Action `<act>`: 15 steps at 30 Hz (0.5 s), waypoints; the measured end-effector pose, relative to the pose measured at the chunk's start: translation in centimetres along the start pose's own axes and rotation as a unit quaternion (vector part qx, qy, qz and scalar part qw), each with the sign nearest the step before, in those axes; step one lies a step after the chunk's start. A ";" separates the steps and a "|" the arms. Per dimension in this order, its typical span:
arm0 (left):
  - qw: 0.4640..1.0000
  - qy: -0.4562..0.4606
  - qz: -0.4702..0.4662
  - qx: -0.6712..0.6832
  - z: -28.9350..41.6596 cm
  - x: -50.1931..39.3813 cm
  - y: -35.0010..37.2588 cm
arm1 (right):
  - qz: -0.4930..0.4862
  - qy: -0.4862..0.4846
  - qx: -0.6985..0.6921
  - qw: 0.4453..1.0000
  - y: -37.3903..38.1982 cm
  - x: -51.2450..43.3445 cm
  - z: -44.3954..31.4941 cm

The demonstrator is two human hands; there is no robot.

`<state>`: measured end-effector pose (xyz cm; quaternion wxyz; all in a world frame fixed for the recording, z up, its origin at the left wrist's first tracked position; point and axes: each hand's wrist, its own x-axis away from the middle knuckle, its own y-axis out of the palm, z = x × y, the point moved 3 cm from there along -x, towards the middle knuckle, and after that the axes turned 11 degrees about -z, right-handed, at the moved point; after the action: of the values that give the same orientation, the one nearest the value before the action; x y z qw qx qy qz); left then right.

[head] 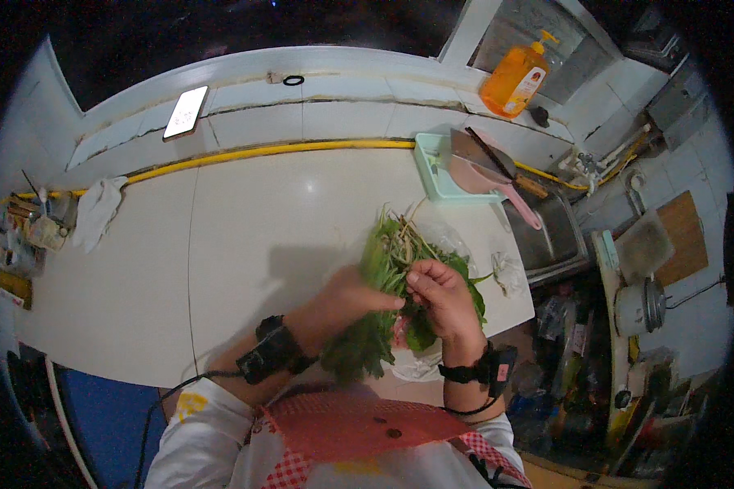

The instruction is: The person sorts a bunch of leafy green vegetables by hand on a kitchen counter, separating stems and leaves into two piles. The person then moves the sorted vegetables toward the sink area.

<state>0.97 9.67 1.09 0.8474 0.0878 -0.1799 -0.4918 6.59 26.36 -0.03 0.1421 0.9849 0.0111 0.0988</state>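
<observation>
A bundle of leafy green vegetables (358, 345) lies across my left hand and hangs over the counter's front edge, its pale stems and roots pointing away from me. My left hand (358, 293) is wrapped around the bundle, blurred, with the thumb towards the right. Thumb and fingers of my right hand (437, 290) pinch together at the stems, on something too small to make out. More greens (474, 296) and clear plastic (443, 238) lie beside and behind my right hand. Both wrists wear black straps with a device and cable.
A mint-green tray (428, 177) at the back right holds a pink strainer-like vessel (520, 205) and a cleaver (477, 150). Right of it is a metal sink (541, 238). A white cloth glove (98, 211) lies far left. A phone (186, 113) and an orange soap bottle (514, 79) stand on the ledge.
</observation>
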 end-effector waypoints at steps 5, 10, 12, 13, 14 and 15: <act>0.997 0.039 0.003 0.070 0.3 0.2 0.1 | -0.009 -0.002 -0.018 1.000 0.1 0.1 0.0; 0.998 0.022 -0.001 0.059 1.0 0.7 0.2 | -0.005 0.005 -0.026 1.000 0.2 0.0 0.1; 0.998 -0.004 -0.003 0.069 1.1 1.0 0.3 | 0.005 -0.014 -0.002 1.000 0.0 0.1 -0.5; 0.998 -0.013 0.001 0.062 1.2 1.1 0.3 | 0.009 -0.029 0.031 0.999 -0.2 0.2 -1.1; 0.998 -0.022 0.006 0.055 1.3 1.3 0.2 | 0.008 -0.050 0.062 0.997 -0.4 0.4 -1.8; 0.998 -0.049 0.021 0.041 1.3 1.4 0.1 | -0.005 -0.060 0.163 0.985 -0.4 0.6 -2.5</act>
<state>1.17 8.54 2.62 0.8434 0.0946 -0.2425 -0.4701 6.69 27.49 2.29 -0.0190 0.9989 0.0239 0.0360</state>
